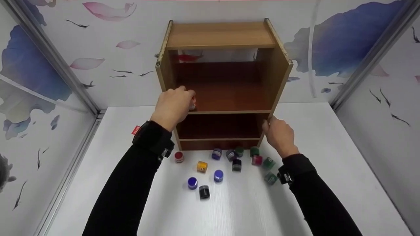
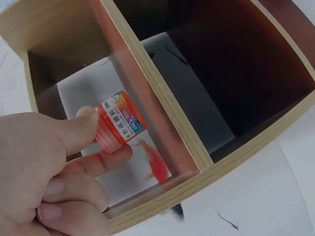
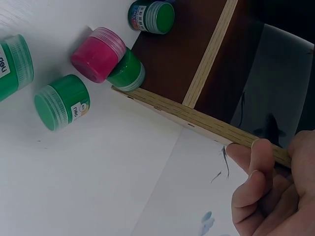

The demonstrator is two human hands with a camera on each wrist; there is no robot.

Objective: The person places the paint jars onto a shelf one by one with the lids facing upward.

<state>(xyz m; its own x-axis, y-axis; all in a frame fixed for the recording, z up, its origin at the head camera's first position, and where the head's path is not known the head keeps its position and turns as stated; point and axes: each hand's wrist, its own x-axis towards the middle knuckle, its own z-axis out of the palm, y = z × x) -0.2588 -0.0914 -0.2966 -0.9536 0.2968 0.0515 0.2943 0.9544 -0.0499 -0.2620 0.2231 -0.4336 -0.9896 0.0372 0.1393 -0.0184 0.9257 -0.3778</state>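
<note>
Between thumb and fingers my left hand [image 1: 174, 104] pinches an orange-red paint jar [image 2: 121, 120] by its lid. That jar is inside the middle compartment of a wooden shelf unit [image 1: 223, 112], close over the shelf board [image 2: 147, 78] at its left front. My right hand [image 1: 279, 133] grips the front edge of the unit's right side panel [image 3: 211, 125], low down, with the thumb inside and curled fingers outside. Near that hand on the table lie a magenta jar [image 3: 98, 54] and a green jar [image 3: 63, 102].
Several more paint jars stand or lie before the unit on the white table [image 1: 242, 209], among them a yellow jar [image 1: 202, 167], a red jar [image 1: 179, 156], a blue jar [image 1: 192, 183] and a black jar [image 1: 204, 192]. Patterned panels [image 1: 124, 65] enclose the back and sides.
</note>
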